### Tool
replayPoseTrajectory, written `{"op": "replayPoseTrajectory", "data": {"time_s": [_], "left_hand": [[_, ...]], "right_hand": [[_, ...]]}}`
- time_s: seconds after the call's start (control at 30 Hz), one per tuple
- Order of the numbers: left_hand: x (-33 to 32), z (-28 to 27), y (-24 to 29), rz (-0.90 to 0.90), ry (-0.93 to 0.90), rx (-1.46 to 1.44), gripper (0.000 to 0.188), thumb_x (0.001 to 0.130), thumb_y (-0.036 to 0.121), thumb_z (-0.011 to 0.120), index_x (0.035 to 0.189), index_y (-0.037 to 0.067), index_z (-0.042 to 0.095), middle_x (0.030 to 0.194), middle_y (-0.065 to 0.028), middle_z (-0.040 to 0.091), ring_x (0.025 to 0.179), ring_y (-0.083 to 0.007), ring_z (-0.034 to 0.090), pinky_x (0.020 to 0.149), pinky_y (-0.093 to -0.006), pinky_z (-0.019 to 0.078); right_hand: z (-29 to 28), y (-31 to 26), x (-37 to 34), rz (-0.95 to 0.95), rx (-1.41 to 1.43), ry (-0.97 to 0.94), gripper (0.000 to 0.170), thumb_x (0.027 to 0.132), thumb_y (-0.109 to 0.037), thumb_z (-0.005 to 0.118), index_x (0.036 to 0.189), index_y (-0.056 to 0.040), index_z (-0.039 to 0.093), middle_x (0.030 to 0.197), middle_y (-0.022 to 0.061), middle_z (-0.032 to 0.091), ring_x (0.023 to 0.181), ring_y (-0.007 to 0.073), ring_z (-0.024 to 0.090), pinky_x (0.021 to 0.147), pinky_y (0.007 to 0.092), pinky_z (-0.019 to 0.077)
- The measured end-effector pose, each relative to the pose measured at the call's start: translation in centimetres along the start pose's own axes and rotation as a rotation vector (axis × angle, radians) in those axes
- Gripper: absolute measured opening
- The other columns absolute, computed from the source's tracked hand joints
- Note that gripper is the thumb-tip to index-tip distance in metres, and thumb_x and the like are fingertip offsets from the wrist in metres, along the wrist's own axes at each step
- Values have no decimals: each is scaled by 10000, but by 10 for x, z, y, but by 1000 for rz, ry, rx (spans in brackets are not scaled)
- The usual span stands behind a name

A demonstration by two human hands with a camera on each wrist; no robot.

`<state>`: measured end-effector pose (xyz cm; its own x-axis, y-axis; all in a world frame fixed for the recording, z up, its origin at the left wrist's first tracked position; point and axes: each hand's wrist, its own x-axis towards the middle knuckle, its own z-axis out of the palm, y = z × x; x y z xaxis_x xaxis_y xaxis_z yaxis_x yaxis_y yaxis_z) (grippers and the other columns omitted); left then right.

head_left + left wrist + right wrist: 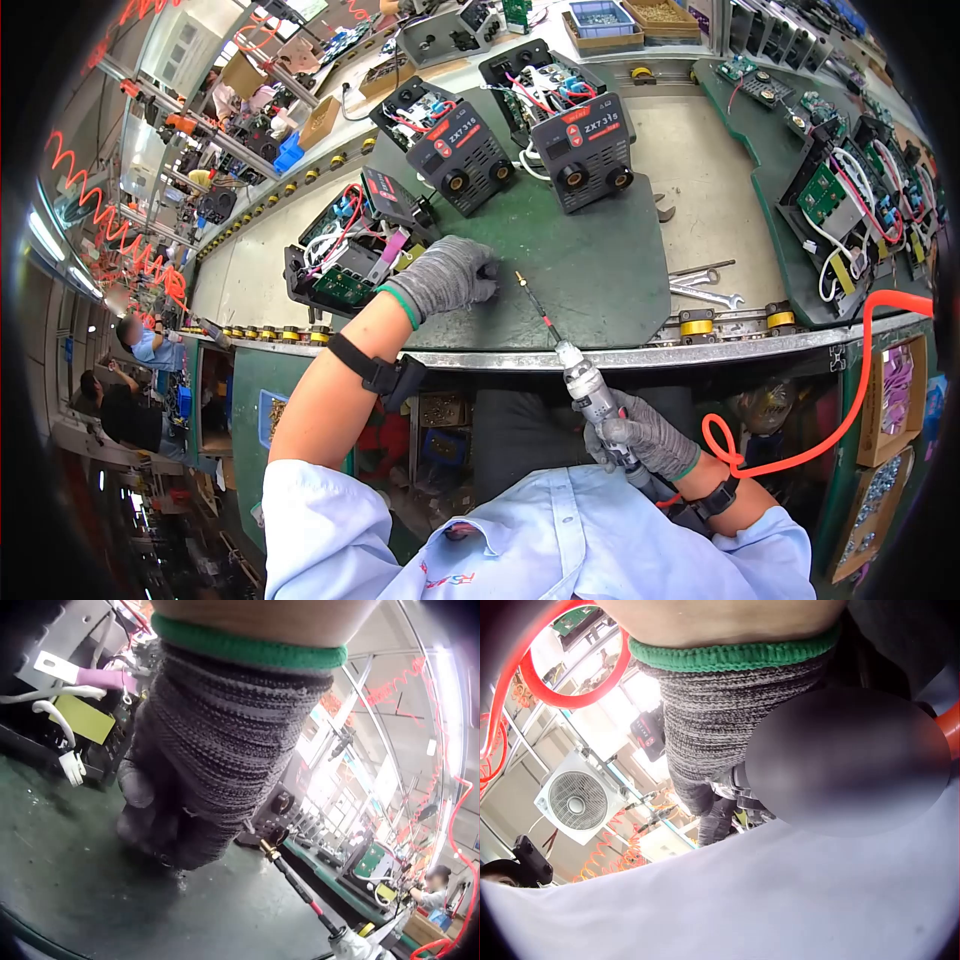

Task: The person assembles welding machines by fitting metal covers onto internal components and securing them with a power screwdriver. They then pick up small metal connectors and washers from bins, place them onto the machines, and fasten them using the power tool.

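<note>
My gloved left hand (448,278) is over the green work board (590,265) with its fingers curled; whether something small is inside them I cannot tell. Beside it, an opened black machine (335,275) shows its wires and circuit boards. In my gloved right hand (650,440) is a pneumatic screwdriver (590,388), gripped round its body low in front of my shirt. Its long bit slants up over the board and ends in a brass-coloured piece (268,849), to the right of the left hand. Much of the right hand's grip is hidden in the right wrist view.
Two open-topped machines (460,160) marked ZX7315 stand at the back of the board. Wrenches (705,288) lie to its right, near the metal rail. More opened units (850,205) are on another green board. A red air hose (865,370) loops on the right, by boxes of parts (890,400).
</note>
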<state>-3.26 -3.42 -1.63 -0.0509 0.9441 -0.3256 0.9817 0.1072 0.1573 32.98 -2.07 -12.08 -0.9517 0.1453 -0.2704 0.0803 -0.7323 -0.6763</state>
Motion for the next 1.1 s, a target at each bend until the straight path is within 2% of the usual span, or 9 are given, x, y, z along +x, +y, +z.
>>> {"op": "replayPoseTrajectory", "data": {"time_s": [0.1, 0.2, 0.27, 0.4, 0.53, 0.63, 0.73, 0.87, 1.1], "left_hand": [[-10, -4, 2, -36, 92, -21, 278, 809, 264, 721, 957, 29, 726, 837, -204, 715, 852, -406, 703, 781, -479, 558], [-12, -2, 8, -113, 67, 52, 301, 825, 289, 721, 971, 25, 730, 841, -200, 724, 858, -397, 711, 797, -475, 567], [-9, 5, 12, -65, 40, 313, 283, 840, 286, 696, 945, 28, 742, 837, -208, 725, 855, -397, 718, 804, -479, 575], [2, 15, 18, -52, -37, 412, 221, 850, 247, 656, 874, 55, 762, 818, -215, 723, 834, -408, 717, 783, -505, 576], [1, 18, 15, 1, -14, 421, 158, 820, 163, 677, 833, 37, 772, 820, -216, 732, 832, -408, 728, 754, -493, 591], [-3, 19, 10, 2, 36, 363, 251, 835, 264, 674, 934, 46, 750, 840, -211, 720, 850, -400, 715, 794, -502, 569], [-12, 12, 7, -24, -31, 73, 291, 786, 274, 724, 982, 60, 737, 848, -183, 721, 854, -394, 707, 784, -480, 557], [-9, 8, 1, -47, -56, -26, 301, 762, 271, 733, 968, 51, 737, 871, -180, 727, 850, -389, 701, 780, -460, 557], [-9, 13, 14, 25, -74, 308, 268, 741, 273, 704, 913, 72, 745, 801, -175, 717, 803, -397, 703, 744, -478, 561]], "right_hand": [[0, -5, -4, 7, -19, 0, 544, 857, -363, 761, 1219, -26, 535, 821, 81, 644, 662, 124, 630, 584, 276, 548], [1, -6, -7, 16, -6, 5, 547, 857, -352, 763, 1229, -22, 535, 818, 84, 645, 658, 125, 634, 583, 281, 553], [2, -6, -8, 15, -22, 5, 553, 856, -351, 762, 1236, -21, 533, 820, 86, 647, 654, 125, 636, 576, 282, 555], [6, -2, -11, 12, -42, 11, 562, 859, -355, 763, 1247, -22, 530, 820, 88, 649, 659, 126, 641, 576, 279, 559], [12, 2, -18, 10, -44, 6, 588, 860, -375, 772, 1267, -28, 527, 833, 85, 654, 673, 119, 647, 587, 274, 567], [15, 4, -25, 9, -74, 30, 618, 855, -407, 785, 1271, -30, 528, 843, 81, 657, 679, 114, 648, 591, 272, 567], [15, 9, -30, 23, -102, 44, 663, 838, -453, 803, 1267, -28, 529, 848, 77, 659, 687, 110, 649, 595, 270, 566], [16, 14, -32, 24, -142, 63, 711, 811, -504, 824, 1249, -26, 531, 847, 73, 657, 695, 107, 651, 600, 267, 565], [24, 10, -29, 20, -159, 38, 644, 838, -481, 795, 1219, -31, 535, 835, 69, 650, 687, 112, 648, 594, 269, 561]]}}
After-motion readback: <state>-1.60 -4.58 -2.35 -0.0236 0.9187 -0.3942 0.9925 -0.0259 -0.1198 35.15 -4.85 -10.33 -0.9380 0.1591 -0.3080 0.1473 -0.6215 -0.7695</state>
